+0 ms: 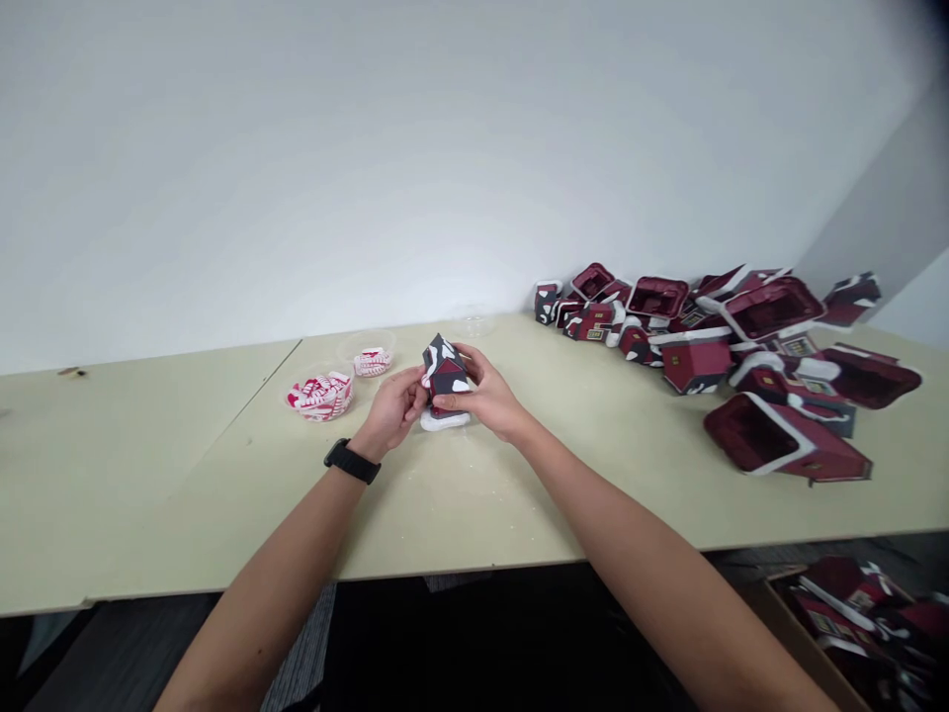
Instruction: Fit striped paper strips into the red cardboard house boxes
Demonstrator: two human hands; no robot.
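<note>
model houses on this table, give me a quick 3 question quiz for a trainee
1. Multiple choice: which wrist wears the black watch? A left, B right
2. True or false: the left hand and the right hand both touch the model house.
3. Short answer: what white thing lies on the table beneath the model house?

Key: 1 A; 2 true; 3 a white base piece
</note>
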